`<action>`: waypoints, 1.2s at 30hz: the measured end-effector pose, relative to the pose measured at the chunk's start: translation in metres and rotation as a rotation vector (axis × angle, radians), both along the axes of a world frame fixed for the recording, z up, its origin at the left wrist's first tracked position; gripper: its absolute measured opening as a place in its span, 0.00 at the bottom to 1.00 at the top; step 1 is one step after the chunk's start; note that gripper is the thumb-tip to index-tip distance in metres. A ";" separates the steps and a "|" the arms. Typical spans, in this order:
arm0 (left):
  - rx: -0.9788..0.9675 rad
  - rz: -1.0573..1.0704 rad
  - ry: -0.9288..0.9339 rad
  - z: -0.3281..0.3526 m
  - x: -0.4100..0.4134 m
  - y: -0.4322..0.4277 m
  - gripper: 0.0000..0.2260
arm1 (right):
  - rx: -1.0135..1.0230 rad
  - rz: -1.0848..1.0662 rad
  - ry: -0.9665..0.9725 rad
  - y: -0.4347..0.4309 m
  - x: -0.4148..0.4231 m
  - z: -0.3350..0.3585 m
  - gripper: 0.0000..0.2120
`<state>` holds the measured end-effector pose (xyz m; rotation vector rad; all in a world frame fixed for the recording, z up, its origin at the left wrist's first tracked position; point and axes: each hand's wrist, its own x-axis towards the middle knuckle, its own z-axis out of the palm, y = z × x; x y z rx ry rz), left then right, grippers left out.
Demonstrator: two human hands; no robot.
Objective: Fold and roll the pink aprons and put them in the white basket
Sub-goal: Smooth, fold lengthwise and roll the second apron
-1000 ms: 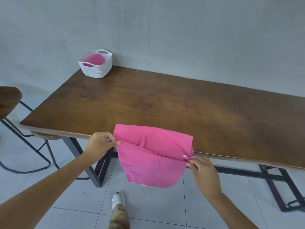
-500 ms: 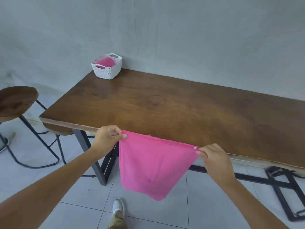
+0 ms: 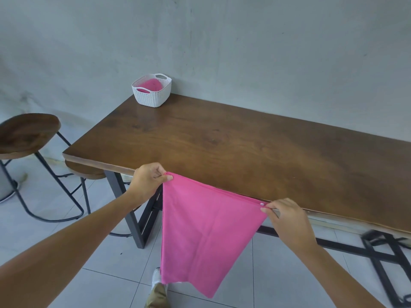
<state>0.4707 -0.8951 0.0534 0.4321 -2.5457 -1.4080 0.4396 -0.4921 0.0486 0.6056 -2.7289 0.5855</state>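
Biggest thing here is the plain grey wall (image 3: 244, 52) filling the whole back of the shot, with pale floor tiles (image 3: 55, 230) down below. Then there's a long dark wooden desk (image 3: 244, 147) pushed up against that wall, sitting on a black metal frame (image 3: 378, 258). Off to the left is a round-seat wooden stool (image 3: 26, 132) on thin black legs, standing clear of the desk, and a second stool (image 3: 86, 172) is tucked part-way under the desk's left corner.

The pink apron (image 3: 206, 230) is held up in the air just in front of the desk's near edge. Its top edge is pulled tight between the two hands and the rest hangs straight down toward the floor, narrowing to a point at the bottom. It looks folded over, though I can't tell how many layers.

The white basket (image 3: 153, 97) sits at the far left corner of the desk, close to the wall and well apart from the hanging apron. There's already a pink roll (image 3: 151, 84) inside it.

The left grip (image 3: 149, 181) is pinching the apron's upper left corner between thumb and curled fingers. The right grip (image 3: 287, 218) is pinching the upper right corner with its fingertips, right beside a tiny white snap (image 3: 262, 204). A light-coloured shoe (image 3: 156, 277) peeks out on the floor behind the apron's lower edge.
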 end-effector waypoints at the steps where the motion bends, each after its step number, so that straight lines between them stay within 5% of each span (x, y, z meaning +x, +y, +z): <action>1: -0.007 0.003 -0.004 0.000 -0.001 -0.001 0.10 | -0.008 0.004 -0.019 -0.001 0.000 0.001 0.05; 11: 0.050 -0.014 0.040 -0.010 -0.008 0.001 0.08 | -0.106 -0.047 -0.121 -0.008 -0.006 0.008 0.03; 15: 0.085 -0.006 0.043 -0.016 -0.018 0.003 0.11 | -0.096 -0.147 -0.193 -0.007 -0.011 0.004 0.10; 18: 0.069 -0.015 0.045 -0.017 -0.026 0.010 0.07 | -0.083 -0.139 -0.163 -0.007 -0.021 0.000 0.04; 26: -0.133 0.018 0.092 -0.033 -0.066 0.021 0.09 | -0.403 -0.359 -0.334 -0.026 -0.070 -0.023 0.08; 36: -0.281 0.136 -0.021 -0.049 -0.123 0.013 0.06 | -0.167 -0.435 -0.357 -0.030 -0.135 -0.036 0.06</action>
